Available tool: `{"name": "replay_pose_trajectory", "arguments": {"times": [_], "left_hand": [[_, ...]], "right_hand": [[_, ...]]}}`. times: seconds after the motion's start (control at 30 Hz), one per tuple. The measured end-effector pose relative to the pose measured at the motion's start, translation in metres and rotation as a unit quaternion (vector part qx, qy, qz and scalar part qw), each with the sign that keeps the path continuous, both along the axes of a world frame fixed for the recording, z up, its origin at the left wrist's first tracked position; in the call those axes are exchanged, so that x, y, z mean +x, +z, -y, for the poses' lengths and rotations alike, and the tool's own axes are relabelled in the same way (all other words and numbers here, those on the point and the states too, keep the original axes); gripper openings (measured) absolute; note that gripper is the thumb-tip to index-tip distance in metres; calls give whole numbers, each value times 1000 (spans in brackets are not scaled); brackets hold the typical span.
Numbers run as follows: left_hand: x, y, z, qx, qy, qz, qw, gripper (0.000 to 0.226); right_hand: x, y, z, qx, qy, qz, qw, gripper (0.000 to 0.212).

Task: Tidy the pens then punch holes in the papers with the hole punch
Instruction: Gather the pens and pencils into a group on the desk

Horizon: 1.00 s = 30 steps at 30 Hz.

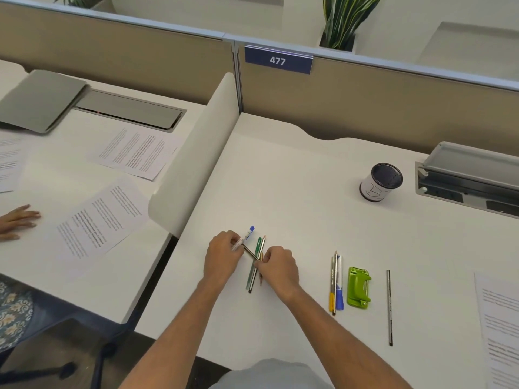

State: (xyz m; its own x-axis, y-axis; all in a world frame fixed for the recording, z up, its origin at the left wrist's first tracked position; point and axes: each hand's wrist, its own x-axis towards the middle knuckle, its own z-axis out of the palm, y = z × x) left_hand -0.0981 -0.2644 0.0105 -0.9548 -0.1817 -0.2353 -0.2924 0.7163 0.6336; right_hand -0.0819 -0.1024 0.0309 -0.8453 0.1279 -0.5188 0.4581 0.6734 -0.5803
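We are early in the tidying: our left hand [223, 255] and right hand [276, 266] each close their grip on the loose bundle of pens [255, 258] mid-desk; the black mesh pen cup [380, 182] stands empty, the lime-green plastic hole punch [359, 286] and printed papers [500, 327] untouched.

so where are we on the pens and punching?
Done: nothing yet; the dark mesh pen cup looks empty. In hand: left hand and right hand are gathering a cluster of pens and pencils. Left: a second pen group, a lone dark pen, then punching; the green hole punch lies untouched, the printed sheet apart from it.
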Motion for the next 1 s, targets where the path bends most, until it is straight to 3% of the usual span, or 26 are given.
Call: {"name": "replay_pose_trajectory", "arguments": {"times": [0.13,0.27,0.47,0.7,0.87,1.0], "left_hand": [[6,0,3,8,55,-24,998,15],[10,3,9,34,144,-15,989,17],[16,3,13,25,152,22,988,14],[13,0,7,10,118,21,993,15],[9,-5,9,-11,102,15,995,23],[8,-7,14,-6,127,3,992,27]], "right_hand": [[3,3,-1,19,11,-13,1000,13],[9,0,-4,41,31,-51,997,19],[25,-9,-13,-58,-61,-108,991,18],[37,-16,-8,-124,-162,-22,979,23],[33,-13,-1,-149,-140,51,978,23],[30,-13,0,-108,-105,44,988,28]]}}
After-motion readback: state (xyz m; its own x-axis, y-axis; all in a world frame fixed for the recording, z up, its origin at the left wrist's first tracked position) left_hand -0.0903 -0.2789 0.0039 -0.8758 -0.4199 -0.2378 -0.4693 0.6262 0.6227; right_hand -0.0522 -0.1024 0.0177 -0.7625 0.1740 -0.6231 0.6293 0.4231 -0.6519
